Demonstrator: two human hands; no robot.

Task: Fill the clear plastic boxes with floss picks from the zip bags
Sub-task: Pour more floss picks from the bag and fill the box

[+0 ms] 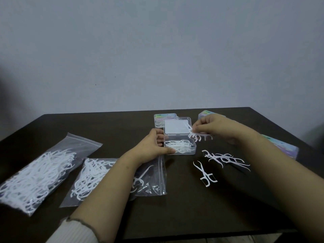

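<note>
Dark table [175,207]: left hand [154,146] gripping the open clear box [179,146] by its side; right hand [215,127] pinching floss picks [199,136] just above the box's right edge.

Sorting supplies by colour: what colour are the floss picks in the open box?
White, seen in the head view: floss picks in the open box.

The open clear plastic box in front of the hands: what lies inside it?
The open clear plastic box holds a loose layer of white floss picks. Its floor beneath them is covered, so their number cannot be told.
</note>
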